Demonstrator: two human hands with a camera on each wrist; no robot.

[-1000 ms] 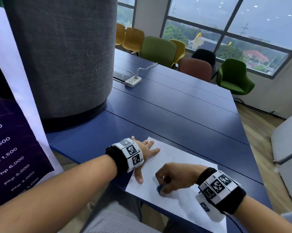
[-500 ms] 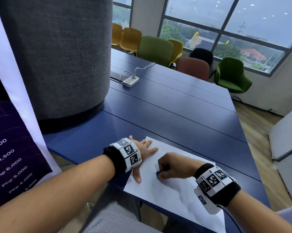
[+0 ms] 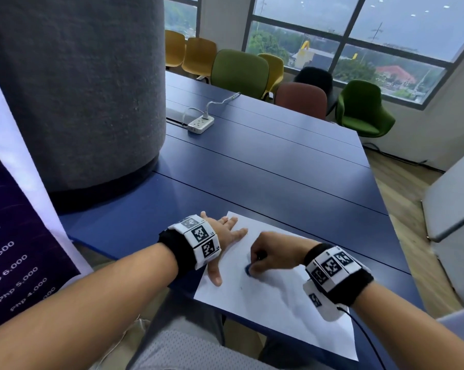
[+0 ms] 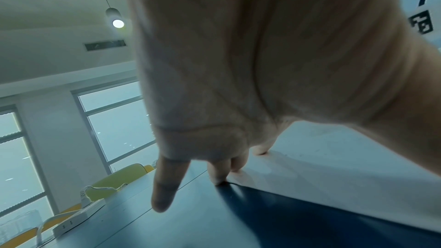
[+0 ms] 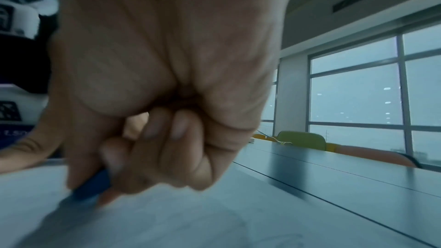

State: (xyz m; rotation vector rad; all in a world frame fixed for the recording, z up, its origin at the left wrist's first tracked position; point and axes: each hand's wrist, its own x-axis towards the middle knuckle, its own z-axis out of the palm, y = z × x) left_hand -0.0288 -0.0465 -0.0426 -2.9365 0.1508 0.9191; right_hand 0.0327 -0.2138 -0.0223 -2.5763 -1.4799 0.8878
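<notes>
A white sheet of paper (image 3: 273,297) lies at the near edge of the blue table (image 3: 265,177). My left hand (image 3: 225,236) lies flat on the sheet's left corner with the fingers spread straight; the left wrist view shows its fingertips (image 4: 219,180) on the paper's edge (image 4: 334,167). My right hand (image 3: 265,257) is curled over the sheet and pinches a small blue object (image 3: 248,271) against the paper. The right wrist view shows that blue object (image 5: 91,186) between thumb and curled fingers, blurred. What the object is cannot be told.
A big grey round pillar (image 3: 73,89) stands at the table's left. A white power strip (image 3: 201,123) with a cable lies further back. Green, yellow, red and black chairs (image 3: 240,72) line the far side under windows. A printed banner (image 3: 9,236) hangs at my left.
My right hand with the blue object has slid a little up and away across the paper. The left hand stays flat on the sheet.
</notes>
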